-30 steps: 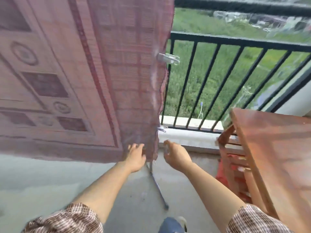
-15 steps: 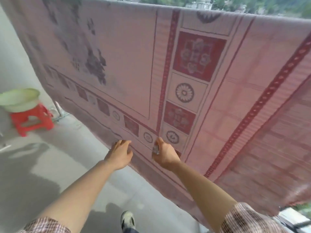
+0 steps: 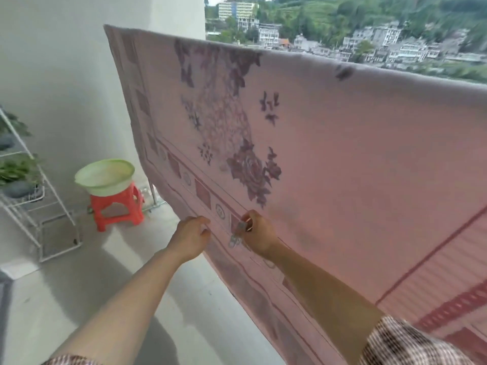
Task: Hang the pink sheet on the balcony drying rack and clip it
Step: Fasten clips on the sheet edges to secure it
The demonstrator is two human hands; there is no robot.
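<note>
The pink sheet (image 3: 342,154), patterned with dark flowers and a red-square border, hangs spread over the drying rack, whose top bar is hidden under the fold. One rack leg (image 3: 152,192) shows at the lower left of the sheet. My left hand (image 3: 191,237) pinches the sheet's lower border between its fingers. My right hand (image 3: 257,234) holds a metal clip (image 3: 237,234) against the same border, just to the right of the left hand.
A red plastic stool (image 3: 116,209) carrying a pale green basin (image 3: 105,176) stands on the floor to the left. A white wire plant shelf (image 3: 29,196) is at the far left, by the white wall. Houses and green hills lie beyond the balcony.
My view has swung left along the sheet, from its right end by the railing to its left half. Both hands moved along the lower border, the right one carrying the clip.
</note>
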